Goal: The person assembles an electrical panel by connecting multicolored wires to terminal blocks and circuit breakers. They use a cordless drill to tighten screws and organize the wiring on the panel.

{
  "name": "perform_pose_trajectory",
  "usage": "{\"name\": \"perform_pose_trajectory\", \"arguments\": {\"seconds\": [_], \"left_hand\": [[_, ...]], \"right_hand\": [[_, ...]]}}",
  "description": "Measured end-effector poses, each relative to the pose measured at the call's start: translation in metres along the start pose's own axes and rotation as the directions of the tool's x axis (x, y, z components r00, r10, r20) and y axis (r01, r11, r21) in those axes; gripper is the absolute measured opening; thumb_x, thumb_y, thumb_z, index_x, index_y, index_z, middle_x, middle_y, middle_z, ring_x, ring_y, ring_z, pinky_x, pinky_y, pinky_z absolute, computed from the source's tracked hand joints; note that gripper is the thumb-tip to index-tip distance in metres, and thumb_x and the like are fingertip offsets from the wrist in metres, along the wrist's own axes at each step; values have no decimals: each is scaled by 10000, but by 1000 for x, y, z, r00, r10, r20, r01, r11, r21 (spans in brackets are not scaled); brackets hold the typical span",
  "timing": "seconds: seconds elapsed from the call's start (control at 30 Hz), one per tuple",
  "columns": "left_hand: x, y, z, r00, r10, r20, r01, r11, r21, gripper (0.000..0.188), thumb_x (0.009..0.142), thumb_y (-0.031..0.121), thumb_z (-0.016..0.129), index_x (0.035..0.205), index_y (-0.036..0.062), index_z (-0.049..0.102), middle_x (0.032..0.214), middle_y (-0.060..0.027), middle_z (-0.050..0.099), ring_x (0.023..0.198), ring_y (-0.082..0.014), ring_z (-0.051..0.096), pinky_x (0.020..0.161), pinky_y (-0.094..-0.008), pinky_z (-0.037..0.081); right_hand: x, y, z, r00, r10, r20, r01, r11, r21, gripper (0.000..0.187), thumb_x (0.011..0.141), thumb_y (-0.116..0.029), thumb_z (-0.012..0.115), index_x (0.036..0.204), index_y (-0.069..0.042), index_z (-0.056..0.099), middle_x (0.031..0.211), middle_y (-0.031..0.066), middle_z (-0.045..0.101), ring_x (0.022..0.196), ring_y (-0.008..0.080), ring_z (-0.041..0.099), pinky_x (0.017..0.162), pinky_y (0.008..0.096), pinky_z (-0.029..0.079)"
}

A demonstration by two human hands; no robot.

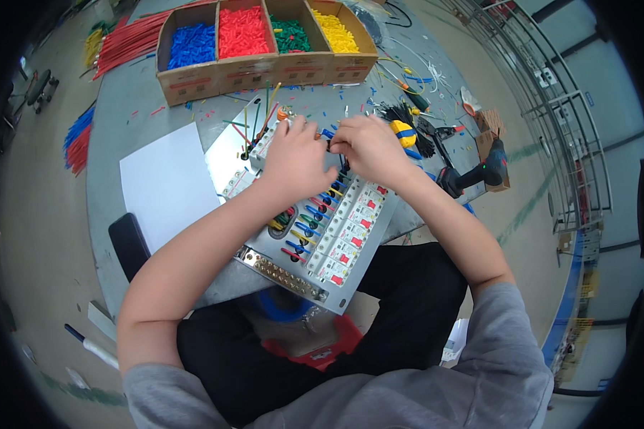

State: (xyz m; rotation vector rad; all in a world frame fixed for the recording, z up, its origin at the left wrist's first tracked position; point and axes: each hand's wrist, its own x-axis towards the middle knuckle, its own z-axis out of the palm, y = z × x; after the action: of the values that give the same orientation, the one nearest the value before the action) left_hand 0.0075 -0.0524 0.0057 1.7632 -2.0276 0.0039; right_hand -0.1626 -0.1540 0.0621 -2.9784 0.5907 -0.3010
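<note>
A metal mounting plate [265, 243] with electrical parts lies tilted across the table's near edge. On it sit a row of white circuit breakers with red switches [350, 239], short coloured wires [311, 222] and a brass terminal bar [283, 274]. Over the plate's far end, my left hand [293, 161] curls its fingers down, its thumb apart. Close beside it, my right hand [372, 149] pinches with its thumb and fingers among the wires. A blue-sleeved wire end [327, 134] shows between the hands. What the fingertips hold is hidden.
A cardboard box [265, 70] with blue, red, green and yellow sleeves stands at the back. White paper [168, 168] and a black phone [129, 245] lie left. To the right are a cordless drill [476, 173], a yellow tape measure [403, 134], black cable ties [416, 132] and a screwdriver [415, 96].
</note>
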Motion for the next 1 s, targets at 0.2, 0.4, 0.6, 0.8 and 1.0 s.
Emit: {"name": "perform_pose_trajectory", "arguments": {"seconds": [0.2,0.4,0.6,0.8,1.0], "left_hand": [[0,27,20,993,-106,-51,110,991,75,492,894,528,725,1014,55,793,1085,-125,728,1267,-287,582,1221,-570,274],[4,34,49,967,-177,-183,180,984,3,400,914,469,724,971,80,800,1052,-83,742,1234,-270,599,1252,-593,182],[2,35,43,972,-180,-152,170,982,-76,245,902,361,722,935,133,807,1014,-30,740,1199,-263,601,1252,-576,164],[3,38,40,977,-181,-114,169,980,-107,175,879,294,727,908,144,813,1002,-25,736,1162,-265,603,1239,-556,173],[21,33,15,998,-69,-2,68,995,-66,120,860,221,796,939,135,822,983,-28,771,1072,-255,654,1079,-482,352]], "right_hand": [[2,4,9,998,46,-31,-45,998,37,76,900,-162,759,868,-93,748,913,46,676,1004,282,630,960,486,456],[3,8,6,998,62,-3,-62,995,81,86,899,-162,757,867,-83,746,939,47,687,1029,285,608,989,481,426],[-8,3,-6,991,-45,-125,39,998,-46,55,856,-126,758,845,-79,731,948,56,654,1053,295,568,961,449,416],[-52,16,-15,997,54,47,-53,998,-36,55,823,-84,754,824,-64,703,938,73,616,1020,288,568,935,436,425],[-56,32,-6,989,117,-92,-109,990,91,66,884,-125,755,859,-74,722,918,77,611,967,300,607,867,422,458]]}}
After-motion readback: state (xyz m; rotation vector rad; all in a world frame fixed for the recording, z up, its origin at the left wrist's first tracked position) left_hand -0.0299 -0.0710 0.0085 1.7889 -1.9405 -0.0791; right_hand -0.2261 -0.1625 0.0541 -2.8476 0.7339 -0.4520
